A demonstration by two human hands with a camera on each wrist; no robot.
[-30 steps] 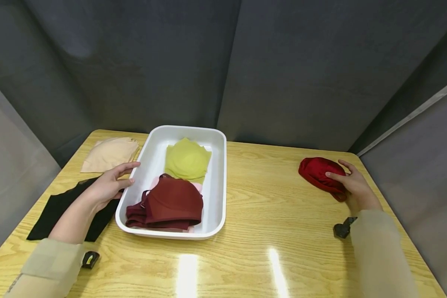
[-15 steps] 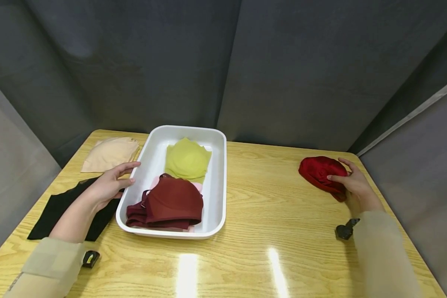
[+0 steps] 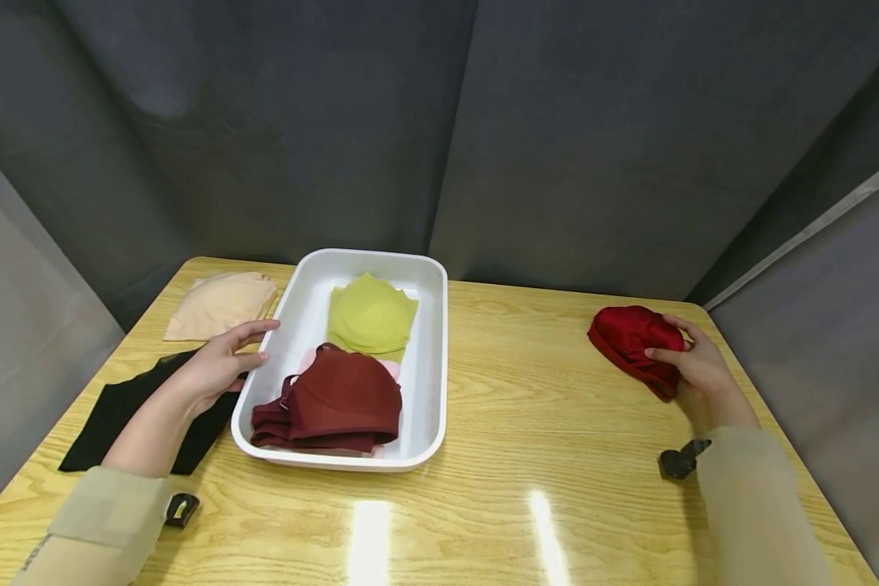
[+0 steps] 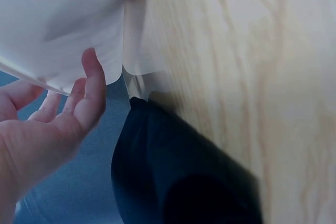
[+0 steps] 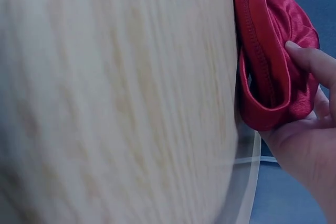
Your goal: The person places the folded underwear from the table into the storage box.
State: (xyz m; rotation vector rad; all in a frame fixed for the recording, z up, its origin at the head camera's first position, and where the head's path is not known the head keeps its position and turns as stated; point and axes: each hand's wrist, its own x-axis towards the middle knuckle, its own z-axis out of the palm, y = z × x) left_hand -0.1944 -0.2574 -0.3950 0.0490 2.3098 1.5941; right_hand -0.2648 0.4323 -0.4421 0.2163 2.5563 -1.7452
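Note:
In the head view my left hand (image 3: 216, 366) rests at the left rim of a white plastic tray (image 3: 436, 358), its thumb and index fingertips over the edge. Lower fingers lie along the tray's outer wall in the left wrist view. Inside the tray are a folded maroon bra (image 3: 347, 399) and a yellow-green bra (image 3: 372, 313), with pale pink fabric partly hidden beneath them. Far to the right, my right hand (image 3: 703, 362) pinches a red satin bra (image 3: 630, 338), thumb on top and fingers behind; its folded band edge faces the camera in the right wrist view.
A beige bra (image 3: 220, 305) lies left of the tray at the back. Black fabric (image 3: 128, 407) is spread under my left forearm. Grey curtains (image 3: 322, 122) close off the back and both sides of the wooden table (image 3: 513, 407).
My right hand has drawn its grip closer on the red bra, which now sits a little more tilted up. The left hand keeps its place at the tray rim.

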